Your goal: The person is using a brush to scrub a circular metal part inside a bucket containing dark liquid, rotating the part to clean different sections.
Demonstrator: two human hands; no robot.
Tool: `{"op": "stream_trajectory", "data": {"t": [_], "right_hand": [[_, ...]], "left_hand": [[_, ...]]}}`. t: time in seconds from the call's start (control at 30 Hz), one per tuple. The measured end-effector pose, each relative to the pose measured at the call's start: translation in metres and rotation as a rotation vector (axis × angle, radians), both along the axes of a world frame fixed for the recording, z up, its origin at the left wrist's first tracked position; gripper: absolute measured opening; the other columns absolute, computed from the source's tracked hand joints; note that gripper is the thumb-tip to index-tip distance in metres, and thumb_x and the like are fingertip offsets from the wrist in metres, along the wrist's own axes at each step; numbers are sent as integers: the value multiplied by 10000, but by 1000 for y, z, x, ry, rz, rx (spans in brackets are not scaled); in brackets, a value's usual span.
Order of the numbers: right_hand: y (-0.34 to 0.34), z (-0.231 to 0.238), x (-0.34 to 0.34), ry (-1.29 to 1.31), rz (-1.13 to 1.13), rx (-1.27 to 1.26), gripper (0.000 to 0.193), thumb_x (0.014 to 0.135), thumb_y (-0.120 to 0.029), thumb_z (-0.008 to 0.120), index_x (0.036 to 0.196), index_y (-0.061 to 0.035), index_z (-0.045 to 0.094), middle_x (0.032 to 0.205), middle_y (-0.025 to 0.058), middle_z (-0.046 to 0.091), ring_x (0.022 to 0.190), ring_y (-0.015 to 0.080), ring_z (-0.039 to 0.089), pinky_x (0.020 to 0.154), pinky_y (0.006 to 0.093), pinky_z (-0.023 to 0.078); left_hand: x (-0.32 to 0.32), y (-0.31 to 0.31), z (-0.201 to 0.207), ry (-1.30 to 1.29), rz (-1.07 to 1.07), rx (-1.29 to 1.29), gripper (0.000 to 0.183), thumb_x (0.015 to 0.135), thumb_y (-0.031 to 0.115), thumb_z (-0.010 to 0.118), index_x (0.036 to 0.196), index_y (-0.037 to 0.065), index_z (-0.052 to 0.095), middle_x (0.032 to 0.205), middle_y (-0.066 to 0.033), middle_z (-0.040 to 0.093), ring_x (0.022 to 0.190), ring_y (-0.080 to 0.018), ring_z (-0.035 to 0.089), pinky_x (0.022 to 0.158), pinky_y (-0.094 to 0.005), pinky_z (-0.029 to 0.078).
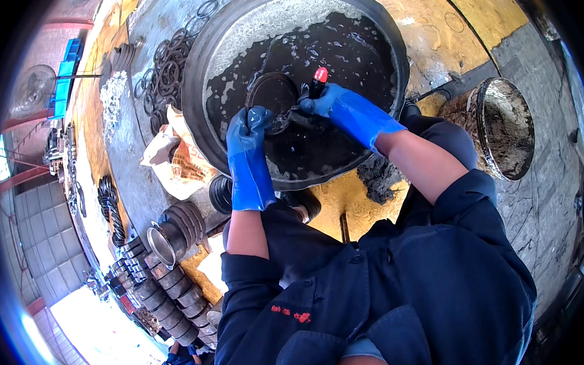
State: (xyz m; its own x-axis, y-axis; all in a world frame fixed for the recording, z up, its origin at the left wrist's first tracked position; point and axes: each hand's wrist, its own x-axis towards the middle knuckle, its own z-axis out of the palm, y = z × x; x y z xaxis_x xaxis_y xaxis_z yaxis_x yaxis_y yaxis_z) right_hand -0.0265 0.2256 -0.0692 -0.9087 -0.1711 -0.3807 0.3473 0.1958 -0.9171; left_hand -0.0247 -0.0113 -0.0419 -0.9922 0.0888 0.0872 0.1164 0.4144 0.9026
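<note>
Both my hands wear blue rubber gloves and work over a large round dark basin (194,76) of black, foamy liquid. My left hand (247,128) pinches the near-left edge of a thin dark metal ring (259,81), held tilted above the liquid. Closed around a black-handled tool with a red end (317,85), my right hand (326,101) is at the ring's right side. The tool's working end is hidden by the glove and the dark background, so its kind cannot be told.
Many dark rings (169,65) lie heaped left of the basin, with a torn paper sack (183,156) nearer. Stacked metal cylinders (182,294) and ribbed round parts (181,227) stand at lower left. A dirty bucket (509,129) is at right; dark sludge (380,179) lies by the basin.
</note>
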Motion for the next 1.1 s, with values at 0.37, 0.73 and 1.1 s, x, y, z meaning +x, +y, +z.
{"op": "stream_trajectory", "data": {"t": [0.37, 0.73, 1.1], "right_hand": [[13, 25, -2, 69, -99, -101, 388, 874, -373, 667, 1040, -27, 725, 929, 86, 721, 833, 152, 648, 809, 305, 499], [10, -5, -13, -12, 43, -103, 580, 828, -575, 729, 1079, -52, 724, 969, 71, 736, 868, 153, 656, 853, 328, 504], [3, 37, -9, 604, 488, 1003, 241, 871, -328, 618, 1038, -193, 727, 1022, 77, 712, 993, 318, 687, 839, 444, 544]], "left_hand": [[-7, -3, -2, -135, 241, 560, 288, 1010, 253, 567, 1099, -17, 612, 1037, -153, 703, 923, -232, 681, 835, -364, 552], [-11, -3, -20, -338, 120, 565, 402, 969, 300, 609, 1188, -37, 590, 1145, -228, 665, 1048, -341, 668, 942, -460, 540], [1, 29, 38, 155, -361, -683, 328, 879, 216, 686, 1161, 50, 671, 1106, -189, 693, 1037, -391, 652, 906, -424, 522]]}}
